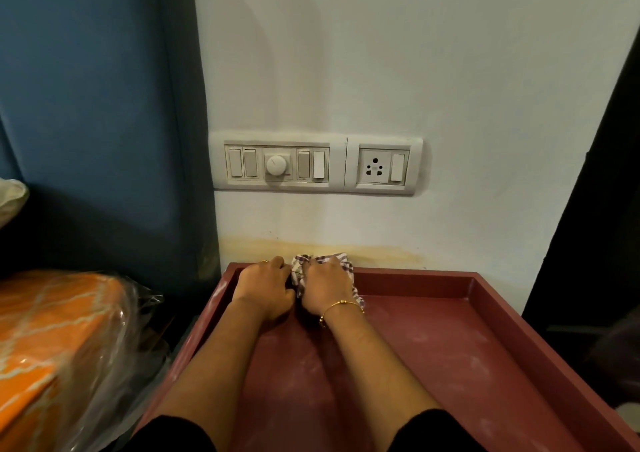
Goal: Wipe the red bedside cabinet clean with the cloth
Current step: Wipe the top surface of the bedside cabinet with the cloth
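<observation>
Cabinet: red raised-rim wooden bedside cabinet top [433, 340], dusty.
Cloth: crumpled checked cloth [304, 268] at back rim.
Left hand [265, 287]: fingers curled, gripping cloth.
Right hand [327, 287]: fingers curled, gripping cloth.

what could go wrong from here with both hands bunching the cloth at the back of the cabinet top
1. The cloth is bunched between the left hand and right hand, so it may wipe only a narrow strip and leave the pale dust on the cabinet top.
2. The raised rim could trap dust in the corners.
3. The cloth sits close to the stained wall and might smear it.
</observation>
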Demonstrator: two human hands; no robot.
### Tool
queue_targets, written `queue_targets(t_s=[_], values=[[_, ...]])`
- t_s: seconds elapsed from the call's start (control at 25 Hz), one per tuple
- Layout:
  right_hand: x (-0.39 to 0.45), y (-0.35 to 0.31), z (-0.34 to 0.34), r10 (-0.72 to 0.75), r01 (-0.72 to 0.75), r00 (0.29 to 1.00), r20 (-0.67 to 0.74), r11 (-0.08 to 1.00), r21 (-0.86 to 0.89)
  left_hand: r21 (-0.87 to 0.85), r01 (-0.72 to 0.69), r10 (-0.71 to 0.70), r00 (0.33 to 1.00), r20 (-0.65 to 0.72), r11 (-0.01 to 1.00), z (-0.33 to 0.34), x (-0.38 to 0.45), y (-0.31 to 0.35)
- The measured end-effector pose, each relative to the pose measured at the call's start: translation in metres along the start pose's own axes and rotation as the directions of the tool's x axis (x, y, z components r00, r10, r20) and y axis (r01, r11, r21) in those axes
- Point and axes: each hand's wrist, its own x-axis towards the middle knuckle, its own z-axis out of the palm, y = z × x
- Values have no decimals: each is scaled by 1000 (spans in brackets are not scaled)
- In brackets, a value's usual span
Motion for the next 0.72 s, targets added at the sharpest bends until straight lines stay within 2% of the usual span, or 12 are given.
queue_targets(t_s=[0.08, 0.2, 0.36, 0.44, 0.6, 0.72], values=[[-3, 12, -7, 12, -12, 1000, 3, 1000, -18, 9, -4, 4, 1000, 12, 1000, -1, 1, 0], [-6, 22, -2, 149, -150, 988, -40, 988, -32, 33, -16, 15, 1000, 25, 999, -4, 0, -2], [8, -11, 7, 32, -32, 999, -30, 999, -8, 36, -34, 31, 997, 74, 999, -10, 4, -7], [6, -1, 0, -39, 39, 999, 2, 999, -37, 32, -85, 81, 989, 125, 996, -17, 8, -13], [1, 9, 4, 109, -112, 993, -41, 991, -75, 117, -182, 159, 970, 182, 976, -31, 1, -42], [13, -33, 12, 24, -24, 999, -47, 1000, -16, 192, -169, 130, 971, 202, 967, -34, -15, -75]])
